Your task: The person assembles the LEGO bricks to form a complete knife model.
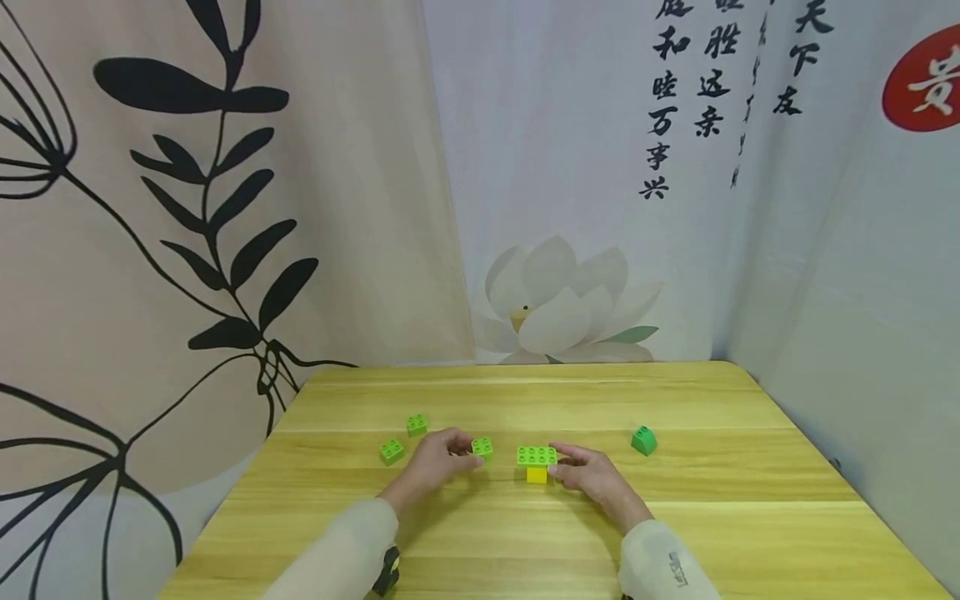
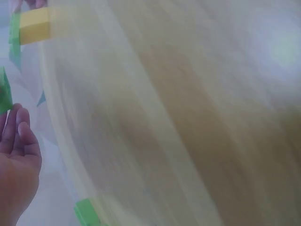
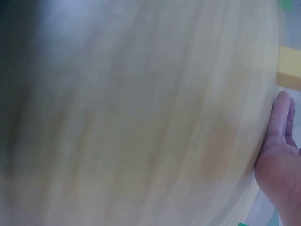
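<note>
My left hand (image 1: 441, 458) pinches a small light-green toy building brick (image 1: 482, 448) between thumb and fingers, above the table. To its right, a long light-green brick (image 1: 536, 456) sits across a narrower yellow brick (image 1: 536, 475), its ends overhanging. The right hand (image 1: 594, 477) grips the right end of this pair, thumb in front and a finger behind. In the left wrist view, the small brick (image 2: 4, 92) stands at the left hand's fingertips, apart from the yellow brick (image 2: 35, 25). The right wrist view has the yellow brick (image 3: 290, 68) just beyond the right fingertips; the thumb is hidden there.
Two small light-green bricks, one nearer (image 1: 392, 452) and one farther (image 1: 417, 425), lie left of the left hand. A darker green brick (image 1: 643, 440) lies to the right. The wooden table (image 1: 525, 550) ends at a printed curtain (image 1: 375, 208) behind.
</note>
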Available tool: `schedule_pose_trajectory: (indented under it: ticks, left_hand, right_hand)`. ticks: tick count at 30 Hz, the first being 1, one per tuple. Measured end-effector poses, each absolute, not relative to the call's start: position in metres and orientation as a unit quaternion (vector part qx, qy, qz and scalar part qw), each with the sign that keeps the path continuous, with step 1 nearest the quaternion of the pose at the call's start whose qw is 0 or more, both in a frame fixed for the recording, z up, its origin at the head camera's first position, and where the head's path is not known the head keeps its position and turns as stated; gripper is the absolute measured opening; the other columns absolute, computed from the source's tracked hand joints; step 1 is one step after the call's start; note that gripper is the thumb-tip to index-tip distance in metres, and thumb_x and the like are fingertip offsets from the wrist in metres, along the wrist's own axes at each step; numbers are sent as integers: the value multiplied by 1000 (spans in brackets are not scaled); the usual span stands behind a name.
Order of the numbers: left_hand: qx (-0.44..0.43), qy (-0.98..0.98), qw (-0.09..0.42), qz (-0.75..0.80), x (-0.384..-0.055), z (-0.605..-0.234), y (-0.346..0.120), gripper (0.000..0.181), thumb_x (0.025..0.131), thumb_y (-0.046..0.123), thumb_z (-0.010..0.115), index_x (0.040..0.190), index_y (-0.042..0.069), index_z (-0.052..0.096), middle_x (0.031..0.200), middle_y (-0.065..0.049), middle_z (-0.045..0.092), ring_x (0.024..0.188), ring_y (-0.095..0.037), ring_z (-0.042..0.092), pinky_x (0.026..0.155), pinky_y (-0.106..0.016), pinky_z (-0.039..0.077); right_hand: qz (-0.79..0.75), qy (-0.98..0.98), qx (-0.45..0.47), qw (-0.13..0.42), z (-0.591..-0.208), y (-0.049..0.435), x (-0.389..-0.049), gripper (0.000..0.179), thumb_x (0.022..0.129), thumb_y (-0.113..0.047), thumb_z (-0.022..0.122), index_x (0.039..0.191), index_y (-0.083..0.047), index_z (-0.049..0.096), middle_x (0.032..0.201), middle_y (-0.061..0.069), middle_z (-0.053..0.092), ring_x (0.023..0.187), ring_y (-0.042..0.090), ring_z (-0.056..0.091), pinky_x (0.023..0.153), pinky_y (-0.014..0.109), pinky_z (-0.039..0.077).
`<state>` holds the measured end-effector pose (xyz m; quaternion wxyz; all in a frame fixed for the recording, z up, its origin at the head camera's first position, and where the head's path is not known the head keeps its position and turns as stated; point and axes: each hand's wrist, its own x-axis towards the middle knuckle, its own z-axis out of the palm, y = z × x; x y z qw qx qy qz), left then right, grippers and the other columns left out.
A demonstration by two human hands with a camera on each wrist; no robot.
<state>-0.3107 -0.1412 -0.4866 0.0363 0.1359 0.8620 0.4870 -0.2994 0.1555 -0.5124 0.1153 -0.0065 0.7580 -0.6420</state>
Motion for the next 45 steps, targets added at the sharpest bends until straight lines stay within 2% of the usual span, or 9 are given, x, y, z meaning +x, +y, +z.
schedule_pose_trajectory:
  ticks: [8, 17, 23, 30, 38, 45]
  left_hand:
    - [129, 861, 26, 492, -318, -481, -121, 33, 84, 29, 81, 109, 10, 69, 97, 0, 64, 91, -18, 58, 74, -33, 49]
    - [145, 846, 34, 513, -324, -478, -98, 36, 88, 27, 78, 118, 9, 69, 105, -1, 65, 95, -20, 58, 76, -33, 52]
    - [154, 845, 39, 511, -328, -477, -84, 38, 88, 26, 78, 121, 9, 69, 105, 2, 67, 97, -20, 58, 77, -33, 52]
    - [156, 845, 46, 510, -329, -481, -72, 37, 87, 26, 78, 120, 11, 70, 106, 3, 66, 99, -20, 57, 79, -35, 51]
    - [153, 850, 53, 502, -329, -483, -64, 32, 86, 27, 80, 114, 14, 72, 106, -2, 65, 101, -24, 56, 80, -36, 49]
    - [162, 854, 59, 490, -328, -486, -61, 31, 86, 26, 80, 113, 15, 72, 105, 2, 63, 98, -21, 55, 82, -36, 47]
  right_hand:
    - [-644, 756, -1, 115, -511, 156, -299, 55, 89, -19, 76, 139, -7, 58, 116, 13, 59, 94, 21, 59, 83, 35, 54]
    - [-643, 758, -2, 114, -510, 156, -299, 54, 89, -19, 76, 139, -7, 58, 116, 13, 59, 95, 20, 59, 85, 36, 54]
    - [-645, 756, 2, 112, -511, 156, -299, 53, 89, -18, 76, 138, -7, 58, 114, 12, 60, 93, 20, 60, 84, 36, 54]
    - [-644, 756, 1, 114, -511, 156, -299, 54, 89, -20, 76, 138, -8, 58, 113, 11, 61, 92, 19, 59, 84, 36, 53]
    - [-643, 758, 1, 114, -510, 155, -299, 52, 89, -19, 76, 137, -8, 59, 114, 11, 61, 94, 20, 59, 85, 37, 54]
    - [-641, 759, 2, 114, -508, 155, -298, 51, 89, -19, 76, 136, -8, 60, 116, 12, 61, 96, 21, 60, 85, 38, 53]
